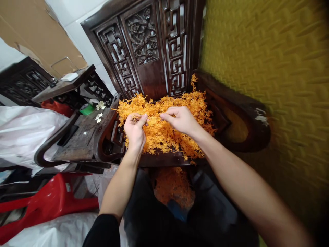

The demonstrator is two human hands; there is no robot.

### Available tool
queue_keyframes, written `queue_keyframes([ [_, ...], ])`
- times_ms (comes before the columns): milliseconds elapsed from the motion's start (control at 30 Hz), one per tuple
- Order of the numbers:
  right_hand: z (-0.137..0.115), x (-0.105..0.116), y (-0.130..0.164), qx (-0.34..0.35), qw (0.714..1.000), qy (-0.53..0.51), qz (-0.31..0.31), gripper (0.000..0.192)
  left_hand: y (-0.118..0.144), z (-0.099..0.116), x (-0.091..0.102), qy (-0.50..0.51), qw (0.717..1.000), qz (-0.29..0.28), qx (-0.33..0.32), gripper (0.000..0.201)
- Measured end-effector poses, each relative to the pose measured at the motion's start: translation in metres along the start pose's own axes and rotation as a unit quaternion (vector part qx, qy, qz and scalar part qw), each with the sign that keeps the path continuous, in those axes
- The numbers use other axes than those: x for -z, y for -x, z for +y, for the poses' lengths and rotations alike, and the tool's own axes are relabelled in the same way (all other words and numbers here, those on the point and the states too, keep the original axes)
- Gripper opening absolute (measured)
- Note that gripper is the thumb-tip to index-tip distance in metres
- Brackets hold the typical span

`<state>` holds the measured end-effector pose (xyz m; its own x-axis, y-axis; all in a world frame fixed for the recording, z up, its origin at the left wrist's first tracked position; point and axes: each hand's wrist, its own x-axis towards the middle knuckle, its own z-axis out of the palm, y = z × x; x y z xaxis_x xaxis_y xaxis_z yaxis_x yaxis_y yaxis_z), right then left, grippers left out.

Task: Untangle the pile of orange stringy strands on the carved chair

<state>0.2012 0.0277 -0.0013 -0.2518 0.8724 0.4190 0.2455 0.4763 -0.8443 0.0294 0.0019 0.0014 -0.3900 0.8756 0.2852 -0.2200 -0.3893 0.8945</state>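
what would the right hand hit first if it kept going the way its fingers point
Probably the left hand: the right hand points leftward across the heap of orange stringy strands toward it, with only strands between; depth is unclear.

Orange strands [164,130] – dark carved chair [144,44] – red stool [51,200]

No readable text, label, brand, number or sign shows anywhere.

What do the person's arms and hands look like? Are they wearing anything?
Both hands are bare: no gloves, rings or watch show on the left hand or the right hand. The forearms are bare too. A black sleeve covers the left arm from about the elbow up. The right arm's sleeve, if any, is out of view. The fingers are slim.
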Motion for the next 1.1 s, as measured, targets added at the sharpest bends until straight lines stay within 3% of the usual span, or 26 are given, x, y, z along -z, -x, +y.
queue_keyframes([
  [133,0.005,0.008,-0.001,-0.077,0.995,-0.062,0.008,0.039,-0.009,0.001,0.005,-0.006,1.000,-0.004,-0.001,0.035],
  [200,0.014,0.024,-0.002,-0.128,0.978,-0.146,0.081,0.036,-0.019,0.004,0.017,0.010,0.999,0.024,-0.023,0.036],
  [267,0.022,0.042,-0.003,-0.158,0.942,-0.228,0.189,0.033,-0.028,0.006,0.030,0.037,0.995,0.074,-0.051,0.041],
  [333,0.027,0.054,-0.003,-0.174,0.920,-0.272,0.222,0.030,-0.030,0.005,0.034,0.035,0.996,0.075,-0.030,0.039],
  [433,0.020,0.046,0.003,-0.198,0.928,-0.283,0.141,0.029,-0.019,-0.002,0.021,0.022,0.999,0.025,0.001,0.039],
  [567,0.001,0.013,0.012,-0.207,0.927,-0.311,0.036,0.043,-0.003,-0.005,-0.003,0.031,0.999,-0.028,0.020,0.040],
  [700,-0.005,-0.006,0.013,-0.199,0.913,-0.353,-0.032,0.019,0.001,-0.002,-0.008,0.038,0.998,-0.031,0.027,0.043],
  [867,-0.003,-0.021,0.006,-0.214,0.909,-0.357,-0.035,0.063,0.005,-0.005,-0.010,0.025,0.998,-0.043,0.036,0.040],
  [967,-0.002,-0.035,0.004,-0.194,0.920,-0.341,-0.010,0.063,0.007,-0.009,-0.012,0.007,1.000,-0.021,0.004,0.036],
  [1100,0.000,-0.046,0.005,-0.135,0.944,-0.297,-0.045,0.051,0.002,-0.010,-0.007,0.005,0.999,0.010,-0.040,0.033],
])
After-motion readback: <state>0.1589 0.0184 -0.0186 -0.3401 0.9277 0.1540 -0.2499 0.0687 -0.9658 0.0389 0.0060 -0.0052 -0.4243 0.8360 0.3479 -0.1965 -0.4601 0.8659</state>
